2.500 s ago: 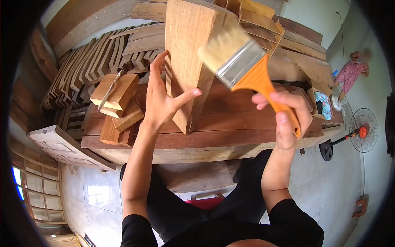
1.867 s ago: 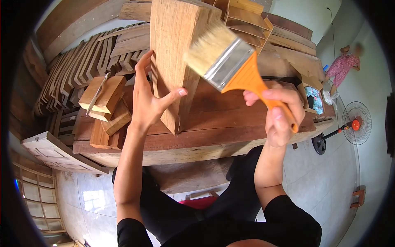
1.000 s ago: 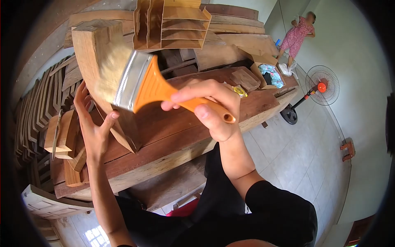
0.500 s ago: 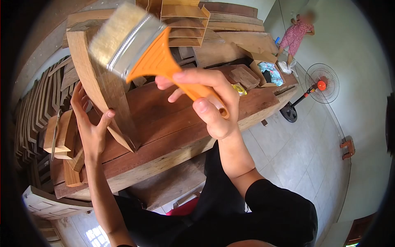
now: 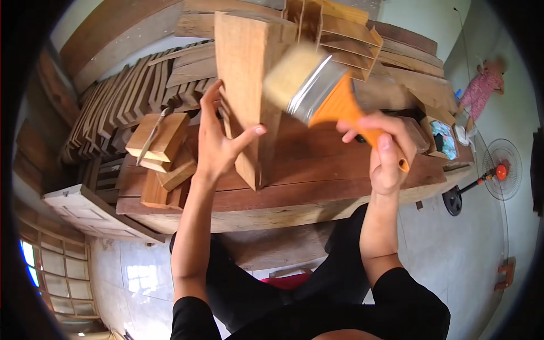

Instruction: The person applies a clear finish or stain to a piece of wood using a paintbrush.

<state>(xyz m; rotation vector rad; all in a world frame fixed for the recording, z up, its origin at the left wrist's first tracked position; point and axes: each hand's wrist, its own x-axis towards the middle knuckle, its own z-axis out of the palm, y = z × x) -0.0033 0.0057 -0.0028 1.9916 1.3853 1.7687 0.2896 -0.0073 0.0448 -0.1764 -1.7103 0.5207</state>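
Observation:
A thick wooden piece (image 5: pixel 241 73) stands upright on the reddish-brown wooden bench (image 5: pixel 323 167). Around its left side is my left hand (image 5: pixel 221 139), with the thumb across the front and the fingers partly hidden behind. My right hand (image 5: pixel 388 153) grips the orange handle of a wide paintbrush (image 5: pixel 334 105). The brush is raised, its pale bristles pointing up and left, blurred, and overlapping the right side of the wooden piece in view. Whether the bristles touch the wood I cannot tell.
Stacked wooden blocks (image 5: pixel 161 136) with a thin tool on top lie at the bench's left. Behind are many wooden slats (image 5: pixel 127 99) and a wooden rack (image 5: pixel 345 42). At right are a cardboard box (image 5: pixel 433 130), a fan (image 5: pixel 501 171) and a person (image 5: pixel 480 90) in pink.
The view has turned left, so the surroundings sit further right. The wooden piece now looks more upright. My right hand and the brush are a little lower relative to the piece.

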